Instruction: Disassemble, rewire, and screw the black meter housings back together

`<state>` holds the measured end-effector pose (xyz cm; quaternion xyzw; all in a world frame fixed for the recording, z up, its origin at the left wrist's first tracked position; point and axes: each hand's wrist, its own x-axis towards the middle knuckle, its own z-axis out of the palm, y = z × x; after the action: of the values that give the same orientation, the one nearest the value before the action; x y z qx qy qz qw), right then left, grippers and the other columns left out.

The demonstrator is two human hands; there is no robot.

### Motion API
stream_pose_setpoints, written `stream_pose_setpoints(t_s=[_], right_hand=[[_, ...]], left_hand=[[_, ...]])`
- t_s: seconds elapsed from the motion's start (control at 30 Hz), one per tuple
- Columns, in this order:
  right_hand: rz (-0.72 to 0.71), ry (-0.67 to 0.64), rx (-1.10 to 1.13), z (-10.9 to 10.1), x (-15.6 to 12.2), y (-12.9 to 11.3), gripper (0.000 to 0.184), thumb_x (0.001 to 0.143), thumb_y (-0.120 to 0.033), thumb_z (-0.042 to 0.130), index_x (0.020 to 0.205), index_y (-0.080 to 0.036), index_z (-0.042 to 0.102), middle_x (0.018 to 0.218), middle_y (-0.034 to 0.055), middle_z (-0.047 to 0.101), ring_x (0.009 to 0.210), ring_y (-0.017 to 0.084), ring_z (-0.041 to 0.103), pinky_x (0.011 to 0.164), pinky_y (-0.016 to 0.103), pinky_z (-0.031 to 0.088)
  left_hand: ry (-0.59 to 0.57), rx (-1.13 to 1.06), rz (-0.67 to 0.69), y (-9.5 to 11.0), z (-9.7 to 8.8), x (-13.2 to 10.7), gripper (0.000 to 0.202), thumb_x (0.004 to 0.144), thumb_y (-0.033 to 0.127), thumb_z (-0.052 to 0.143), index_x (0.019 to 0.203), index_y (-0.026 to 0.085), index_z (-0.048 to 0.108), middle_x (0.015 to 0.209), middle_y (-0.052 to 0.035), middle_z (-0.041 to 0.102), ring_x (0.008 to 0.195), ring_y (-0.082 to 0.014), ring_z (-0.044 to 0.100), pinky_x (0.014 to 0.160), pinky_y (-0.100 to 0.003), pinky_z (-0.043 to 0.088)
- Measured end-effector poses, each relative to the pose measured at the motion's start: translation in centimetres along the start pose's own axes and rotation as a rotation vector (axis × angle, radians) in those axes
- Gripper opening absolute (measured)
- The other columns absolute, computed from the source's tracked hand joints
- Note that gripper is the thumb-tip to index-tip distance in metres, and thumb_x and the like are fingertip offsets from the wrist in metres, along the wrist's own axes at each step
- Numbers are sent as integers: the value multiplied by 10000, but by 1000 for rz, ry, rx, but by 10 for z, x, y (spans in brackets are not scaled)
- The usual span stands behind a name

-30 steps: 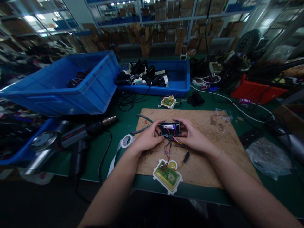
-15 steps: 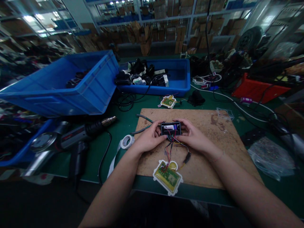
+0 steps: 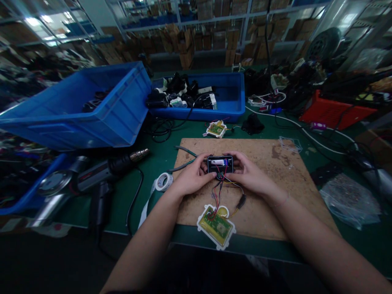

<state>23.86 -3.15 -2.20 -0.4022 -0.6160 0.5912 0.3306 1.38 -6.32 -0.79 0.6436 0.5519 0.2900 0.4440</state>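
Observation:
Between my two hands sits a small black box-shaped housing (image 3: pixel 220 168), its open side facing me. Inside it lies a cylinder with white and blue colouring (image 3: pixel 219 162), perhaps a battery. My left hand (image 3: pixel 196 174) grips the housing's left side, and my right hand (image 3: pixel 246 173) grips the right side. Thin red, black, white and yellow wires (image 3: pixel 218 192) run from the housing's lower edge to a green circuit board in a white frame (image 3: pixel 217 228), at the front edge of the board. Dark cable ends (image 3: pixel 183 167) stick out left of the housing.
Under my hands is a brown work board (image 3: pixel 269 196). To the left are a tape roll (image 3: pixel 163 182) and a heat gun (image 3: pixel 104 171). Blue bins (image 3: pixel 122 130) stand behind, with another framed circuit board (image 3: pixel 217 129). A plastic bag (image 3: pixel 350 200) lies to the right.
Both hands keep the same hold on the housing. The whole view has shifted very slightly; nothing else has visibly moved.

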Motion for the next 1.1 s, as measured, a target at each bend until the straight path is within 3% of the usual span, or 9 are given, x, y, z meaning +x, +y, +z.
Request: stream_pose_setpoints(t_s=[0.13,0.33,0.43,0.53,0.6,0.77,0.93,1.0,1.1], right_hand=[[5,-29,14,-4,1,2,652,734,-154,760,1328,-267,517,1315,107,559,1185,270,613,948,447,587],[23,38,-3,-2,2,0,652,692,-163,787,1288,-251,537,1336,120,555,1163,288,626,928,478,596],[15,37,-26,-4,0,-2,642,714,-178,767,1307,-252,531,1359,124,537,1159,287,625,904,470,603],[-50,48,-82,-7,-2,-5,613,744,-173,732,1320,-250,536,1363,120,514,1205,282,593,941,462,580],[-130,90,-148,-8,-2,-8,582,752,-157,716,1304,-254,559,1341,106,507,1220,274,576,979,461,552],[-340,130,-262,-9,-4,-13,408,858,-235,681,1257,-281,610,1311,69,550,1239,254,567,1060,456,493],[-346,165,-295,-7,-2,-14,253,949,-361,611,1172,-253,665,1188,69,666,1099,220,650,993,417,530],[-390,195,-351,-5,1,-13,210,951,-359,611,1098,-240,704,1133,71,691,1073,221,654,995,417,519],[-445,242,-402,-4,5,-11,174,937,-344,634,1013,-231,742,1094,76,705,1074,225,647,1014,421,497]], left_hand=[[24,15,8,-2,-1,0,619,826,273,709,1394,225,468,838,11,575,641,-121,546,565,-232,422],[54,92,32,-5,2,1,661,844,314,696,1449,262,434,827,18,592,634,-127,552,572,-240,429],[207,189,67,-3,0,2,617,847,374,697,1407,244,472,842,18,592,634,-121,543,594,-243,426],[441,224,121,4,-3,0,409,874,413,666,1214,204,575,803,23,584,616,-111,517,605,-239,411],[491,178,153,11,-4,-3,296,897,437,635,1061,193,606,756,28,582,601,-106,510,592,-229,402],[235,200,147,31,3,-14,356,916,521,585,813,187,650,648,23,616,535,-107,493,516,-229,327],[-65,297,73,45,14,-24,427,924,562,551,771,189,689,675,-9,694,620,-155,605,571,-251,352],[-114,322,53,49,18,-27,396,926,540,554,784,192,679,668,-5,692,619,-162,613,566,-257,346],[-88,396,73,53,20,-31,255,919,416,585,805,199,654,687,5,679,622,-162,604,554,-263,330]])
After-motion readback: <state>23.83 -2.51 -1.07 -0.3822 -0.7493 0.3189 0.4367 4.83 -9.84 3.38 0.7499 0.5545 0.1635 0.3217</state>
